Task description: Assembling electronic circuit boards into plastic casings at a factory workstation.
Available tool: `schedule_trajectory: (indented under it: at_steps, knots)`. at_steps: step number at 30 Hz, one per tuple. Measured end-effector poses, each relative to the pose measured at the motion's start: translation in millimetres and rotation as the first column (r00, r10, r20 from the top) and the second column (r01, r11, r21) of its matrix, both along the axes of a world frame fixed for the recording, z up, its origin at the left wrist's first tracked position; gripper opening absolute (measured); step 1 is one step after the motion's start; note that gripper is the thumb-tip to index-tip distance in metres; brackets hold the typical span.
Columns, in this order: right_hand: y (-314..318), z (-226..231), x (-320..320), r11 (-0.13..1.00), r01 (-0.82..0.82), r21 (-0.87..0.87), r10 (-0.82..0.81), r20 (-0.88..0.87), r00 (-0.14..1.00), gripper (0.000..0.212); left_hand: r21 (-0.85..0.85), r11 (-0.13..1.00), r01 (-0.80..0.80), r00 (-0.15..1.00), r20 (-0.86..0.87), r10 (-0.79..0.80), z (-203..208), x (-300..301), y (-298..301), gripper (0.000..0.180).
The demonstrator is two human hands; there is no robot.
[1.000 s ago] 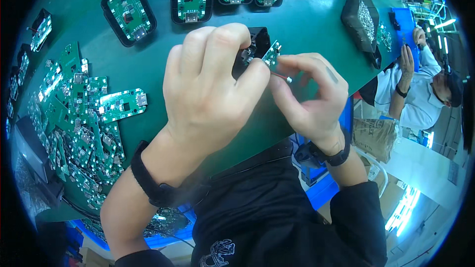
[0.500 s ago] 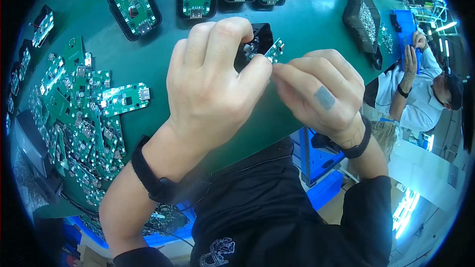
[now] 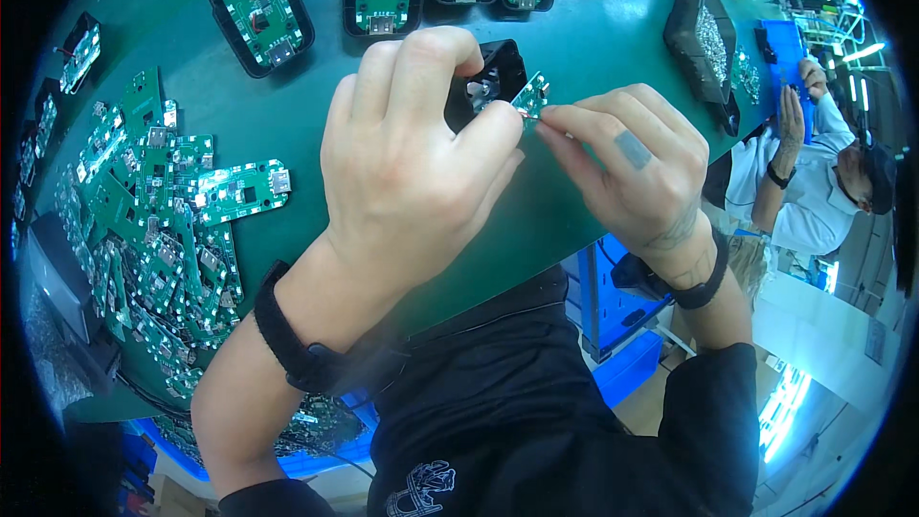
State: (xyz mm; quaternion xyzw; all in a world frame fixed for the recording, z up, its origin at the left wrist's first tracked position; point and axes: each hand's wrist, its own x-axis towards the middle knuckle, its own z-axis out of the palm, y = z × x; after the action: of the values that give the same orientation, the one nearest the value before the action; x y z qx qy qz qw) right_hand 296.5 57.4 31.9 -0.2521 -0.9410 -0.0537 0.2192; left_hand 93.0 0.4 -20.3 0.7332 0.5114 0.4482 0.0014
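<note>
My left hand (image 3: 412, 148) is closed around a black plastic case (image 3: 500, 67), open side up, at the middle of the bench. A small green circuit board (image 3: 533, 94) stands tilted at the case's right rim, beside my left thumb and forefinger. A bit of something thin and reddish shows by those fingertips, too small to name surely. My right hand (image 3: 627, 158) pinches thumb and forefinger together at the board's lower edge; what lies between them is hidden. The left fingers cover much of the case's inside.
Several black cases with boards, one of them a filled case (image 3: 260, 17), line the far side. Left lies a heap of loose circuit boards (image 3: 158, 220). At right stands a dark tray of small metal parts (image 3: 708, 43); beyond it a co-worker (image 3: 795, 172) handles something blue.
My right hand has shifted slightly, its fingertips now a little apart from my left ones. More of the case's inside and the tilted board shows.
</note>
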Motion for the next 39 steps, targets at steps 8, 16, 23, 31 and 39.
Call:
schedule_trajectory:
  at_steps: [8, 16, 23, 31, 39]
  knots:
    - [-2.4, -5.0, -3.9, 0.992, 0.015, -0.125, -0.020, -0.041, 0.999, 0.019, 0.002, 1.000, 0.002, 1.000, 0.015, -0.002, 0.3, 0.8, 0.8, 0.045]
    - [-5.3, 1.0, -9.2, 0.839, 0.097, -0.536, -0.187, -0.117, 0.975, 0.015, -0.005, 1.000, 0.010, 0.999, 0.049, -0.010, -1.3, 0.2, 1.7, 0.044]
    - [-4.5, -7.5, -16.5, 0.974, 0.013, -0.224, -0.042, -0.125, 0.991, 0.020, -0.002, 1.000, -0.006, 0.998, 0.063, 0.006, -4.2, 1.2, 2.4, 0.040]
    - [-2.4, -13.4, -17.8, 0.977, -0.007, -0.212, -0.025, -0.145, 0.989, 0.021, -0.022, 1.000, 0.004, 0.997, 0.076, -0.002, -2.3, 0.2, 1.3, 0.041]
    - [-5.8, -18.6, -11.2, 0.998, -0.015, -0.064, 0.005, -0.152, 0.988, 0.028, -0.048, 0.999, -0.009, 0.997, 0.075, 0.013, -2.2, 0.3, 0.8, 0.042]
